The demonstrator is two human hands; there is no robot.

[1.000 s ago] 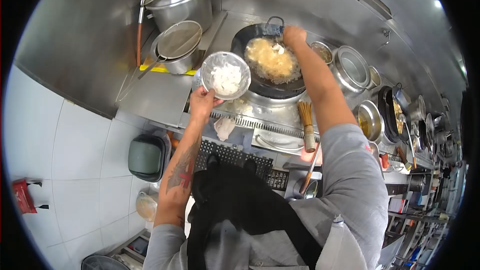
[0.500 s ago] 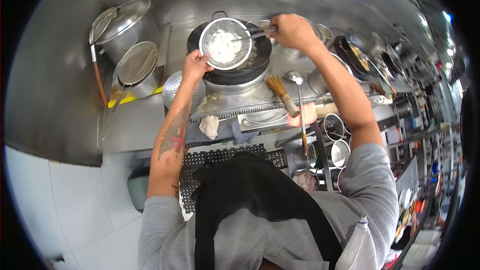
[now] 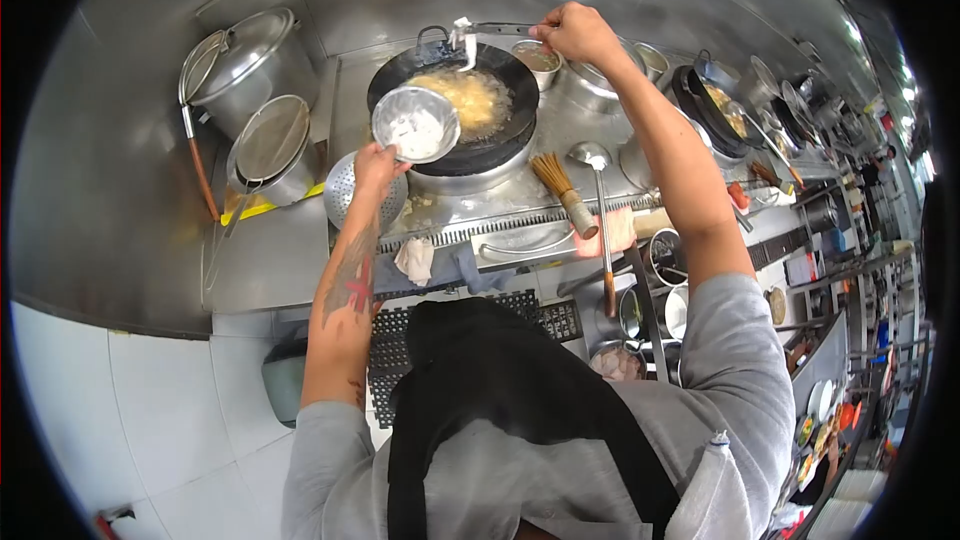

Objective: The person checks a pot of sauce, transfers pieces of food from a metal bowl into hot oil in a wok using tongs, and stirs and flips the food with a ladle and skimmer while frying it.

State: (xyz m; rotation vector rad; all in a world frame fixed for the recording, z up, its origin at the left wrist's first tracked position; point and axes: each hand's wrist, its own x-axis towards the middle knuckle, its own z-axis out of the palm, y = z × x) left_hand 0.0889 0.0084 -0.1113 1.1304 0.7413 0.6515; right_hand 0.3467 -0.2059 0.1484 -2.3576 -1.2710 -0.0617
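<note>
My left hand point(image 3: 377, 168) grips the rim of a metal bowl point(image 3: 392, 105) with white pieces point(image 3: 415, 132) inside, tilted over the near left edge of a black wok point(image 3: 388, 75). Yellowish food point(image 3: 478, 102) bubbles in oil in the wok. My right hand point(image 3: 570, 28), up at the right, is closed on the end of dark metal tongs point(image 3: 500, 29). White coated pieces point(image 3: 467, 45) hang from the tips of the tongs above the back of the wok.
A lidded pot point(image 3: 240, 65) and a strainer over a pot point(image 3: 273, 140) stand at the left. A perforated ladle point(image 3: 342, 195) lies near my left forearm. Right of the wok lie a bamboo brush point(image 3: 565, 195) and a ladle point(image 3: 590, 154); pots and a second wok point(image 3: 690, 105) stand beyond.
The bowl has moved left and down from over the wok, uncovering the bubbling food. The tongs have left the bowl with white pieces at their tips, and my right hand has risen slightly.
</note>
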